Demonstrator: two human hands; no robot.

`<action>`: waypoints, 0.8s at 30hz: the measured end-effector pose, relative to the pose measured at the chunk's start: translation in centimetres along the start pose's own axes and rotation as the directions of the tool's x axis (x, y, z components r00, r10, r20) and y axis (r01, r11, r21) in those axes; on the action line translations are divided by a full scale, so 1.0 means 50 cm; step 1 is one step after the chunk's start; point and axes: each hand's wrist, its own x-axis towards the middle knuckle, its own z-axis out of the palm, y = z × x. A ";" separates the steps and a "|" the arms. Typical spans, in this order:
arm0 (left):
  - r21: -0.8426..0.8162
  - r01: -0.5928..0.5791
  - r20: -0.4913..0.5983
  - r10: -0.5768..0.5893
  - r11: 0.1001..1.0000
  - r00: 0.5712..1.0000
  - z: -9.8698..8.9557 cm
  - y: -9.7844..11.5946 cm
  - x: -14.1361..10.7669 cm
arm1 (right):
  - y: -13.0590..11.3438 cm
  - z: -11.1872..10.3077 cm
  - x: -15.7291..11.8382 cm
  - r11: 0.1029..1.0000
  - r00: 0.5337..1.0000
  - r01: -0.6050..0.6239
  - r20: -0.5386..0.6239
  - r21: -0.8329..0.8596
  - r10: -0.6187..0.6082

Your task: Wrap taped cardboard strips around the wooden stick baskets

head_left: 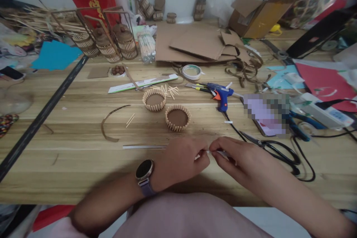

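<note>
My left hand [182, 160], with a watch at its wrist, and my right hand [237, 156] meet fingertip to fingertip near the table's front edge. Both are closed on a thin white strip [143, 147], whose free end sticks out leftward past my left hand. Beyond my left hand stand two round brown trays ringed with short wooden sticks, a nearer one [177, 118] and a farther one [154, 100]. A curved brown strip [104, 128] and a few loose sticks [130, 119] lie to their left.
A blue glue gun [222, 95], black scissors [275, 150] and a phone [262, 113] lie to the right. Farther back are a tape roll [191, 71], cardboard sheets [195, 41] and small stick-sided baskets [125, 42]. A power strip [326, 111] sits at the far right.
</note>
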 end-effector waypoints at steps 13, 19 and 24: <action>-0.217 0.058 -0.269 -0.117 0.974 0.956 0.004 -0.018 -0.019 | -0.030 0.037 -0.001 0.986 0.958 0.086 -0.283 0.142 -0.042; -0.343 0.098 -0.334 -0.219 0.934 0.917 -0.006 -0.018 -0.033 | -0.039 0.077 -0.005 0.986 0.892 0.129 -0.448 0.107 -0.068; -0.409 0.118 -0.328 -0.267 0.905 0.906 -0.020 -0.005 -0.033 | -0.041 0.090 -0.005 0.985 0.847 0.172 -0.513 0.011 -0.142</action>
